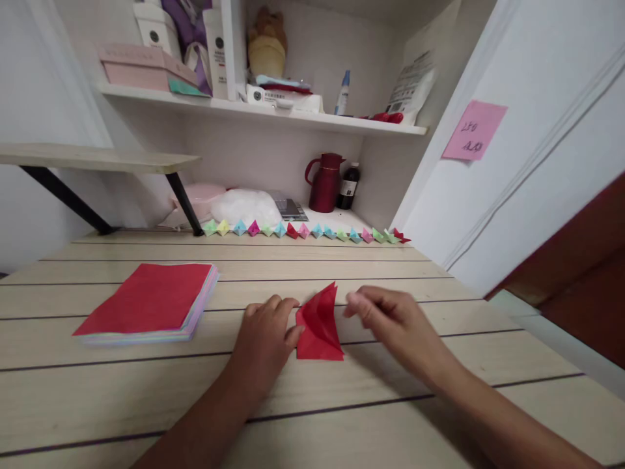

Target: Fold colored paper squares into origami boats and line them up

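A red folded sheet of origami paper (319,324) stands partly opened on the table, its upper layers lifted in a peak at the right. My left hand (267,335) grips its left edge, with the thumb low and the fingers higher up. Just right of the paper, my right hand (390,319) hovers apart from it, thumb and fingertips drawn together with nothing visible between them. To the left lies a stack of coloured paper (151,299), a red sheet on top.
Along the table's (205,391) back edge runs a row of small folded paper boats (280,229) in several colours. Behind it are a dark red jug (326,184), a dark bottle (348,187) and a white plastic bag (247,208). A raised wooden shelf (97,158) overhangs the back left.
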A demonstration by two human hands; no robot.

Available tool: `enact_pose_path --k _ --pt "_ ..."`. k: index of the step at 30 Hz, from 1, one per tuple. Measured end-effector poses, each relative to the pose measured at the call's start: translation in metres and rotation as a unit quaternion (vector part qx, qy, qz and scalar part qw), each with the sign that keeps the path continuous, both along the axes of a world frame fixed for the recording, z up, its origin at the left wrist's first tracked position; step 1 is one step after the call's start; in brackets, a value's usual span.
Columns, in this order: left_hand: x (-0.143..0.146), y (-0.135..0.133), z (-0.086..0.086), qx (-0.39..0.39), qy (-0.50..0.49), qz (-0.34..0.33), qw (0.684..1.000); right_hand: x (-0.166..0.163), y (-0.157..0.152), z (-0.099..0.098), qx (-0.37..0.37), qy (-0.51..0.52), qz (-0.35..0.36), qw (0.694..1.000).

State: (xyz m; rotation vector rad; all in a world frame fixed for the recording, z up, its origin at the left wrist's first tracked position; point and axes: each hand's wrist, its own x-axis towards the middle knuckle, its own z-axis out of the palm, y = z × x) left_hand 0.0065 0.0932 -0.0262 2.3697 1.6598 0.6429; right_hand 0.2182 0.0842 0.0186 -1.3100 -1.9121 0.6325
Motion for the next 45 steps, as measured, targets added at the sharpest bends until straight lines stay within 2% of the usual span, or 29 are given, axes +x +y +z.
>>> enact_pose_path --k 2,3,6,8,10,12,15,17,20,23,25,27,31,35,40,45 --pt "0.001 -0.002 0.000 0.016 0.006 0.000 1.000 -0.012 -0.007 -0.004 0.001 -0.055 0.075 0.996" --pt "0.001 -0.002 0.000 0.022 0.010 0.003 1.000 -0.018 -0.008 -0.009 0.004 -0.079 0.085 0.993" --pt "0.002 -0.004 -0.003 0.036 0.021 0.012 0.999 -0.032 -0.003 -0.027 -0.004 -0.131 0.030 0.991" --pt "0.001 -0.004 -0.004 0.043 0.025 0.017 0.999 -0.034 0.005 -0.035 -0.009 -0.122 -0.003 0.993" --pt "0.001 -0.004 -0.005 0.046 0.025 0.015 0.999 -0.033 0.013 -0.039 -0.016 -0.070 -0.026 0.997" --pt "0.000 -0.004 -0.006 0.049 0.025 0.013 0.998 -0.028 0.020 -0.039 -0.030 0.025 -0.033 0.999" --pt "-0.001 -0.003 -0.008 0.056 0.025 0.011 0.998 -0.018 0.026 -0.035 -0.082 0.180 -0.017 0.980" --pt "-0.001 -0.002 -0.009 0.061 0.023 0.007 0.998 -0.013 0.026 -0.034 -0.117 0.216 -0.007 0.969" --pt "-0.001 -0.001 -0.011 0.065 0.028 0.007 0.997 -0.012 0.023 -0.033 -0.136 0.157 0.017 0.978" --pt "-0.001 0.000 -0.012 0.069 0.032 0.006 0.997 -0.018 0.019 -0.034 -0.101 0.027 0.040 0.994" --pt "-0.001 -0.001 -0.012 0.072 0.031 0.002 0.997 -0.023 0.019 -0.035 -0.063 -0.046 0.027 0.997" --pt "-0.001 -0.001 -0.011 0.071 0.029 0.001 0.997 -0.028 0.020 -0.037 -0.047 -0.072 0.006 0.996" --pt "-0.001 -0.003 -0.009 0.058 0.029 0.005 0.998 -0.034 0.024 -0.044 -0.049 -0.057 -0.011 0.997" --pt "-0.001 -0.004 -0.007 0.057 0.034 0.002 0.998 -0.034 0.025 -0.048 -0.065 -0.002 0.001 0.998" --pt "0.000 -0.002 -0.007 0.057 0.062 0.003 0.996 -0.033 0.023 -0.044 -0.122 0.052 0.003 0.991" --pt "0.001 -0.002 -0.008 0.077 0.089 -0.005 0.993 -0.034 0.021 -0.041 -0.131 0.041 0.018 0.990"
